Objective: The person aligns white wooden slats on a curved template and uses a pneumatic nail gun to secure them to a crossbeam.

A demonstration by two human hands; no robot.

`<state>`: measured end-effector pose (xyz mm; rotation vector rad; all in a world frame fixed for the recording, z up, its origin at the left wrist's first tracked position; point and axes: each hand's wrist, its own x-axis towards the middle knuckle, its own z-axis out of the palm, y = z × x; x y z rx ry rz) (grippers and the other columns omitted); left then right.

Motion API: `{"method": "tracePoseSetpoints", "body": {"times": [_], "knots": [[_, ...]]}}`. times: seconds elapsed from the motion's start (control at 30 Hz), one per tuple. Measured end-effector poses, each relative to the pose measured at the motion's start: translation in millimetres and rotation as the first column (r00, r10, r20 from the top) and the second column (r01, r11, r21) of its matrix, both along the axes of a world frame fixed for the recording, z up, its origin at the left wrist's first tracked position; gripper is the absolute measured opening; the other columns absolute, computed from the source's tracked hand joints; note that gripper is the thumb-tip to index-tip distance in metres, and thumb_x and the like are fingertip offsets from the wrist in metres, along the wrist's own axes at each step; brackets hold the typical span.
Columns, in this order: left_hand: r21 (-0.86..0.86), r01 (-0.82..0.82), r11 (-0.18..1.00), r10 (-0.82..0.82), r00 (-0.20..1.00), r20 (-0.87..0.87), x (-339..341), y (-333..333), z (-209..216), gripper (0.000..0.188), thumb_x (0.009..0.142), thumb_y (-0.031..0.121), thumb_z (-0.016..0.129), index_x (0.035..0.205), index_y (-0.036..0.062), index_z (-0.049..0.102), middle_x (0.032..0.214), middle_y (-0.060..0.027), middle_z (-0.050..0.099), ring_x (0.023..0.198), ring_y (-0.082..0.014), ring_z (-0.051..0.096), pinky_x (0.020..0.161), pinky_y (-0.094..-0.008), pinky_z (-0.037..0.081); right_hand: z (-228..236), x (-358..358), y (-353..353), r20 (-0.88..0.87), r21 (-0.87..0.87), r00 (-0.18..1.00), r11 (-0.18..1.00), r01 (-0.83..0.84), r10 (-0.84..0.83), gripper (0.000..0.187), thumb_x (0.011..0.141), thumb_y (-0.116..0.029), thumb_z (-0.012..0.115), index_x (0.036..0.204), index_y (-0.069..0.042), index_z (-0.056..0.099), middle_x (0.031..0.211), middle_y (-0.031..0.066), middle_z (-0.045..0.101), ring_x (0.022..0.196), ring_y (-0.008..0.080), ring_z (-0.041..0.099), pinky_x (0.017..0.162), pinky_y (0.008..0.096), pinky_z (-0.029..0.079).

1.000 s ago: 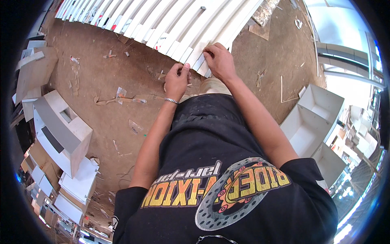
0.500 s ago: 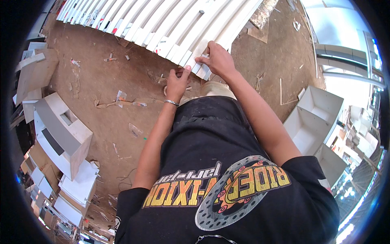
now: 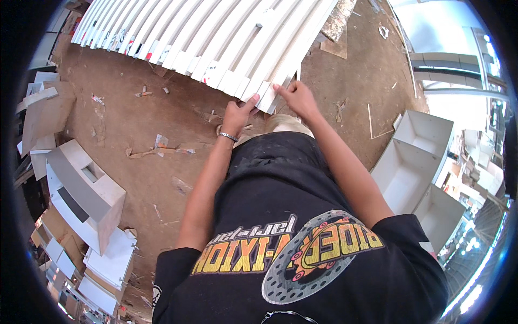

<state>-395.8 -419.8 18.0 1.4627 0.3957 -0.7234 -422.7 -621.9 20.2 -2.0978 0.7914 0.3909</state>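
Long white strips lie side by side in a row, their near ends pointing toward me. Several carry printed film or labels at those ends. My left hand is closed at the near end of the rightmost strips, its thumb on top and its other fingers partly hidden below. At the right edge of the outermost white strip, my right hand is closed, with the thumb laid on the strip's top face and the fingers curled at its side. A small light block sits farther up among the strips.
Brown floor with scraps of tape and paper lies around me. Cabinet parts stand at the left. An open white cabinet stands at the right. A flat board piece lies beyond the strips' right side.
My right hand has come down from the strip's top to its right edge, near the end. My left thumb now presses on the strip end. The whole view has shifted slightly.
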Motion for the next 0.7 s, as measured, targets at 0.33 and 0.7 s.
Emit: {"method": "tracePoseSetpoints", "body": {"times": [0.33, 0.7], "knots": [[-0.313, 0.017, 0.95, -0.07, 0.985, -0.156, 8, 13, -36, 0.053, 0.095, 0.021, 0.077, 0.126, -0.0174, 0.057, 0.126, -0.0227, 0.065, 0.112, -0.0285, 0.068, 0.098, -0.0402, 0.059, -8, 0, 29, -0.078, 0.492, 0.982, 0.85, 0.188, -0.172, 0.069, 0.092, -0.043, 0.076, 0.136, 0.007, 0.059, 0.127, 0.021, 0.067, 0.108, 0.0262, 0.069, 0.089, 0.0397, 0.055], [-0.553, 0.111, 0.826, -0.169, 0.984, -0.056, 34, 93, -54, 0.067, 0.097, 0.038, 0.073, 0.142, -0.0061, 0.05, 0.137, -0.0185, 0.059, 0.126, -0.0266, 0.06, 0.111, -0.0387, 0.049, -20, -2, 47, -0.147, 0.384, 0.931, 0.848, 0.365, -0.334, 0.071, 0.095, -0.053, 0.071, 0.139, 0.0, 0.053, 0.125, 0.0139, 0.066, 0.108, 0.0254, 0.066, 0.092, 0.0423, 0.052]]}}
